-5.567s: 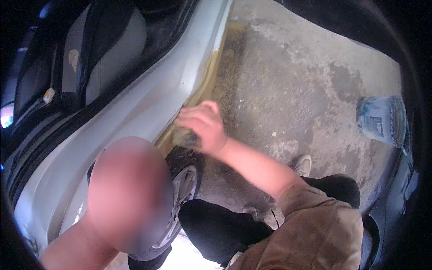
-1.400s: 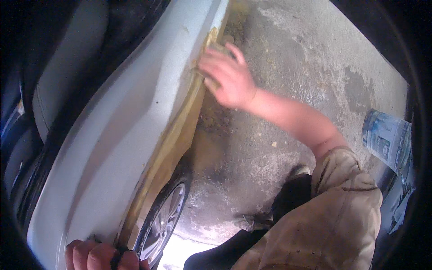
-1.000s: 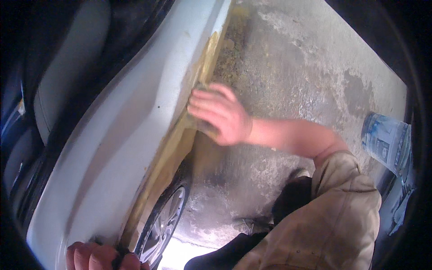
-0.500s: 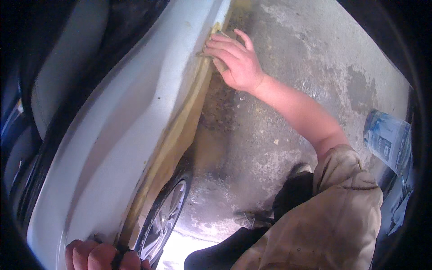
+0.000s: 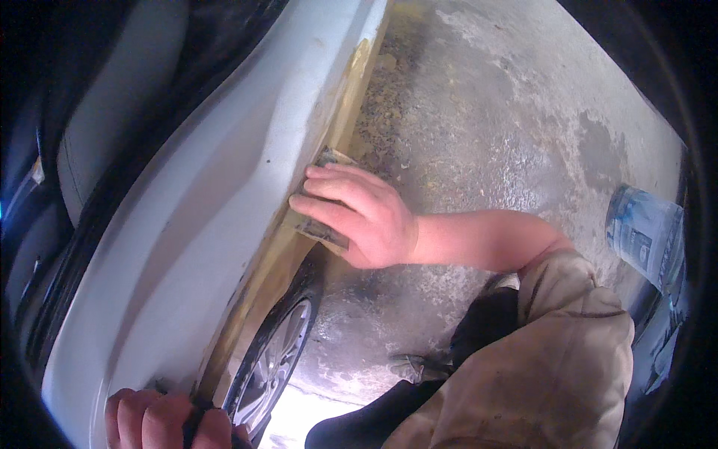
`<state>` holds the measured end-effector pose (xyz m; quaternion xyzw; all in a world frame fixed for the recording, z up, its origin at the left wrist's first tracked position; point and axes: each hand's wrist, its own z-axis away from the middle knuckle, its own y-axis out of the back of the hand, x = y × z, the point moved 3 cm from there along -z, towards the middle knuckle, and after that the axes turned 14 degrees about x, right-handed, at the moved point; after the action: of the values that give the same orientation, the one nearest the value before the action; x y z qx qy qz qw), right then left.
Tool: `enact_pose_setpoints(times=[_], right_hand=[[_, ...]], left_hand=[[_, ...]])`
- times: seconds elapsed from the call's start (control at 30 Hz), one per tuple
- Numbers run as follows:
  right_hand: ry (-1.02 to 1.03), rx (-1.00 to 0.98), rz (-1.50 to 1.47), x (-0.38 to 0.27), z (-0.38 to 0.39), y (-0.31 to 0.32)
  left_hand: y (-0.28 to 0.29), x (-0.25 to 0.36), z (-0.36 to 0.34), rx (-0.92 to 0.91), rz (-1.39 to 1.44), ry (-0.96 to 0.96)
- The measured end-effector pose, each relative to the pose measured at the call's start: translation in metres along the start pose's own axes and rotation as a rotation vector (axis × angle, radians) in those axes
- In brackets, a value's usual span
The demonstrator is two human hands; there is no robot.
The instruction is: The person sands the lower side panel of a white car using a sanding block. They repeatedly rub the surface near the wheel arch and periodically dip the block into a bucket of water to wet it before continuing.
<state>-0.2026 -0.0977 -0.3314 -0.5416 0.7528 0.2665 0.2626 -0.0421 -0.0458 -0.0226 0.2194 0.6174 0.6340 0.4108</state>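
My right hand presses a flat piece of sandpaper, brownish with a dark edge, against the lower edge of a car's white body panel. Its fingers reach over the piece, so whether a block lies beneath is hidden. Tan-yellow filler runs in a long strip along that panel edge. At the bottom left, my left hand is closed, its fingers curled around something dark that is mostly hidden. That hand is by the panel, near the wheel.
A car wheel with a silver rim stands below the strip. At the right is a translucent bucket with blue stains. Stained concrete floor lies beside the car. My shoe shows near the wheel.
My right hand has slid along the panel edge toward me with the sandpaper, from the far end to near the wheel. My left hand has barely moved.
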Motion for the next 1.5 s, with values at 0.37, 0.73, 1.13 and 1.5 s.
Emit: enact_pose_setpoints(times=[0.37, 0.73, 1.13, 1.5], right_hand=[[0.083, 0.024, -0.044, -0.005, -0.003, -0.002], [0.12, 0.033, -0.043, -0.014, 0.002, -0.006], [0.012, 0.075, 0.192, 0.001, -0.002, -0.006], [0.034, 0.098, 0.197, 0.003, -0.004, -0.005]], left_hand=[[0.003, -0.001, 0.001, -0.029, 0.006, -0.005], [0.001, 0.0, 0.002, -0.039, 0.019, 0.012], [0.005, 0.0, -0.002, -0.066, 0.024, 0.015], [0.003, 0.001, -0.001, -0.035, 0.028, 0.03]])
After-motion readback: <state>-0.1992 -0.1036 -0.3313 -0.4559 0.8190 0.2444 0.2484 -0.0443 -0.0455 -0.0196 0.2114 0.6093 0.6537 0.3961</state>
